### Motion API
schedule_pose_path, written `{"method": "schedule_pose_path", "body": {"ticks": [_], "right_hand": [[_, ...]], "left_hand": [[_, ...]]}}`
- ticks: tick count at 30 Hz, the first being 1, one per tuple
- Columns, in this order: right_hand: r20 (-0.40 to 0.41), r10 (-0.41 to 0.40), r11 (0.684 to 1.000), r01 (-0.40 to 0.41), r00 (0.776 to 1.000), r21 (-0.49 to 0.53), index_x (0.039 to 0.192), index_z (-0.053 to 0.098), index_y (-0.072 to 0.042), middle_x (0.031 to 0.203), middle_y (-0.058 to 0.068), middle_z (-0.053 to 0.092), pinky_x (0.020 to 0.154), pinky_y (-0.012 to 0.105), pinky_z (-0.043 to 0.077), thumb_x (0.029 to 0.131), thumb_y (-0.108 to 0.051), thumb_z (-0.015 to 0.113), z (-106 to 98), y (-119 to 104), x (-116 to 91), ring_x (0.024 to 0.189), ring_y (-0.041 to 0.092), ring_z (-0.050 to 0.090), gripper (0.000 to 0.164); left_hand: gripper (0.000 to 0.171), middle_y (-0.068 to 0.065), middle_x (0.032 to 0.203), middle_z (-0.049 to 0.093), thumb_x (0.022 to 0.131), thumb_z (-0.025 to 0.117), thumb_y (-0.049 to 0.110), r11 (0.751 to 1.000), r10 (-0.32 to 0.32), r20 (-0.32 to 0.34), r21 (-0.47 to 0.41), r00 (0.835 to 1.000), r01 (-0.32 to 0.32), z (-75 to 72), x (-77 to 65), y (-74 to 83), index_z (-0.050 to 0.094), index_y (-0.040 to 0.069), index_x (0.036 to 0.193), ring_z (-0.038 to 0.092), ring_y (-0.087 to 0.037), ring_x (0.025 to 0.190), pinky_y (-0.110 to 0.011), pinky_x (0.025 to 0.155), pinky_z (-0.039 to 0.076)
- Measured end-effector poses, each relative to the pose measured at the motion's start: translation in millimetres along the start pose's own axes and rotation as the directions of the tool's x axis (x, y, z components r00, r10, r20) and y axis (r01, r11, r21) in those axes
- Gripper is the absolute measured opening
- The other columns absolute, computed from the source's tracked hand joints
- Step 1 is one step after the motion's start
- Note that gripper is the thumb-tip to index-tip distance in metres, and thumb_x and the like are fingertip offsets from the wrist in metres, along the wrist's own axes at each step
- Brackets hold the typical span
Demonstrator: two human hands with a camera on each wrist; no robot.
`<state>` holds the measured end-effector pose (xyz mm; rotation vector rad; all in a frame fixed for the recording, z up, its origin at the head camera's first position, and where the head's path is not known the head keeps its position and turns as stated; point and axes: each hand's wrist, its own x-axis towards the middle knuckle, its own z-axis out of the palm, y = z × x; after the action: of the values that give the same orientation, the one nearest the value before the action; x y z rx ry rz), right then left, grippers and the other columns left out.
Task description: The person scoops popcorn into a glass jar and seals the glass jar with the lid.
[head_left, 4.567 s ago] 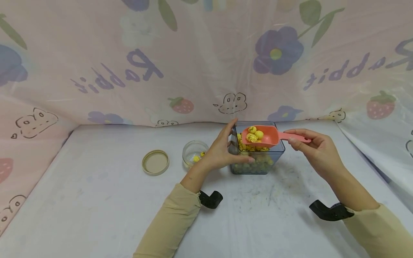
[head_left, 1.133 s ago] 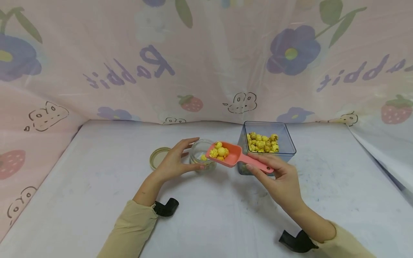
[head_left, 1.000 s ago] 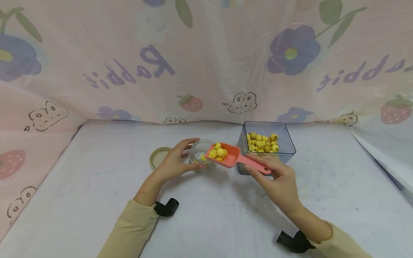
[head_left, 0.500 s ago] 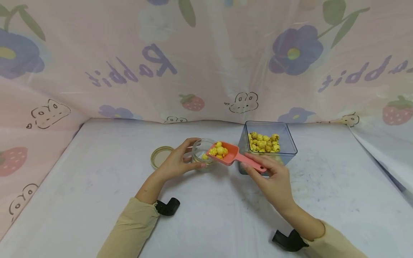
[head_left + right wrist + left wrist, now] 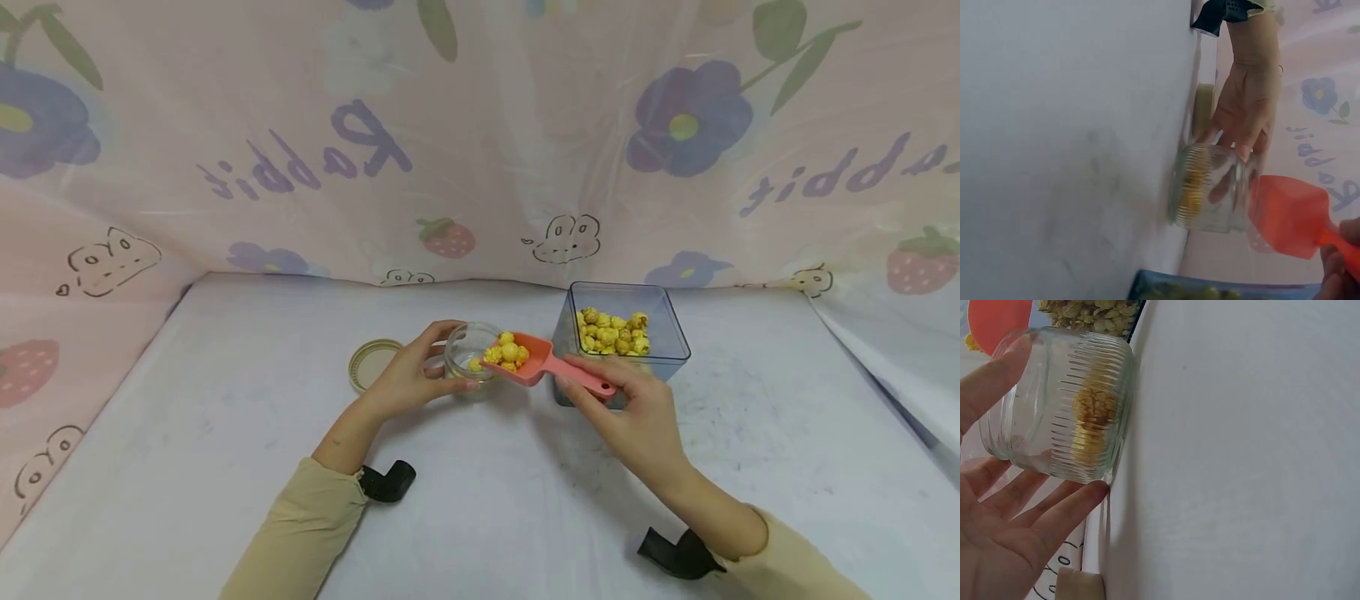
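Note:
My left hand holds a small ribbed glass jar between thumb and fingers, the thumb at its neck. A few yellow popcorn pieces lie on the jar's bottom. My right hand grips the handle of a coral-pink scoop, tilted with its lip over the right side of the jar's mouth. Several round yellow popcorn pieces are heaped toward that lip. Behind the right hand stands a clear bluish square bin with more popcorn inside; hand and scoop cover part of its front.
A round beige lid lies on the white table covering left of the jar, partly behind the left hand. A pink printed curtain rises along the table's back edge. Black curved pieces stick out at both wrists.
My left hand has gone from the bin to the jar. The loaded scoop has moved left from over the bin to the jar's mouth, barely shifting in the last second.

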<state>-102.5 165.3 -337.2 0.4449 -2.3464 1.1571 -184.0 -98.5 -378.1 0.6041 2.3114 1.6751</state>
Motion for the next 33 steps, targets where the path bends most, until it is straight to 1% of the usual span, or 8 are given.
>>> {"method": "schedule_pose_path", "body": {"ticks": [2,6,13,16,20,25,29,33], "right_hand": [[0.010,-0.025,1.000,0.025,1.000,-0.014,0.105,0.075,-0.009,0.088,0.002,0.073,0.061,0.019,0.036,0.075,-0.004,0.080,-1.4,-1.8,3.4,0.074,0.008,0.050,0.031],[0.048,-0.034,0.999,0.035,0.998,-0.036,0.103,0.075,-0.008,0.081,-0.001,0.070,0.055,0.018,0.035,0.075,-0.005,0.080,-4.6,-4.7,9.1,0.067,0.009,0.047,0.028],[0.105,-0.010,0.995,0.020,0.994,-0.097,0.101,0.076,-0.007,0.080,0.001,0.069,0.050,0.021,0.034,0.077,-0.007,0.079,-9.2,-11.4,17.5,0.064,0.010,0.047,0.024],[0.116,-0.012,0.995,0.024,0.993,-0.101,0.099,0.076,-0.006,0.081,0.001,0.069,0.048,0.019,0.033,0.077,-0.007,0.079,-11.1,-14.2,20.8,0.062,0.011,0.047,0.023],[0.134,-0.019,0.994,0.032,0.991,-0.101,0.096,0.076,-0.005,0.074,-0.001,0.064,0.046,0.019,0.032,0.077,-0.006,0.078,-14.0,-18.0,25.2,0.059,0.010,0.045,0.019],[0.166,0.018,0.994,0.000,0.986,-0.110,0.095,0.075,-0.005,0.071,0.000,0.059,0.044,0.020,0.031,0.078,-0.007,0.077,-17.6,-23.2,29.9,0.058,0.011,0.042,0.017],[0.178,0.050,0.992,-0.028,0.983,-0.119,0.096,0.075,-0.004,0.072,0.002,0.061,0.043,0.020,0.030,0.079,-0.007,0.076,-18.4,-25.0,31.7,0.059,0.015,0.043,0.017],[0.178,0.056,0.992,-0.035,0.982,-0.123,0.096,0.075,-0.004,0.075,0.003,0.062,0.043,0.020,0.030,0.079,-0.008,0.076,-18.5,-25.2,31.7,0.059,0.013,0.043,0.018]], "left_hand": [[0.074,-0.015,0.145,0.042,0.077,0.080,0.009,1.000,-0.002,0.000,-0.002,1.000,0.002,-0.3,-0.2,0.5,0.041,0.010,0.139,0.045,-0.037,0.132,-0.040,0.099,0.048],[0.074,-0.014,0.145,0.042,0.077,0.081,0.010,1.000,-0.014,-0.001,0.005,1.000,0.014,-0.9,-0.6,1.4,0.041,0.010,0.139,0.046,-0.036,0.131,-0.040,0.099,0.048],[0.074,-0.014,0.145,0.041,0.077,0.080,0.009,1.000,-0.019,0.003,-0.009,1.000,0.019,-0.8,-0.3,1.6,0.040,0.011,0.139,0.046,-0.036,0.131,-0.039,0.099,0.048],[0.074,-0.016,0.145,0.041,0.077,0.080,0.005,0.999,-0.015,0.007,-0.032,1.000,0.015,-0.5,-0.2,1.6,0.040,0.010,0.139,0.046,-0.036,0.131,-0.039,0.099,0.048],[0.074,-0.017,0.145,0.040,0.077,0.079,0.003,0.999,-0.010,0.011,-0.048,1.000,0.011,-0.8,-0.7,2.2,0.040,0.009,0.139,0.045,-0.036,0.132,-0.039,0.100,0.048],[0.074,-0.016,0.146,0.039,0.077,0.079,0.003,0.999,-0.020,0.013,-0.043,1.000,0.020,-0.8,-0.6,2.4,0.040,0.010,0.139,0.044,-0.036,0.133,-0.039,0.100,0.048],[0.075,-0.015,0.147,0.039,0.077,0.080,0.006,0.999,-0.032,0.014,-0.029,0.999,0.032,-1.0,-0.4,2.9,0.040,0.012,0.140,0.044,-0.035,0.133,-0.039,0.100,0.048],[0.075,-0.014,0.147,0.038,0.077,0.080,0.007,0.999,-0.035,0.015,-0.020,0.999,0.035,-1.0,-0.4,3.2,0.040,0.013,0.140,0.044,-0.035,0.133,-0.039,0.100,0.047]]}}
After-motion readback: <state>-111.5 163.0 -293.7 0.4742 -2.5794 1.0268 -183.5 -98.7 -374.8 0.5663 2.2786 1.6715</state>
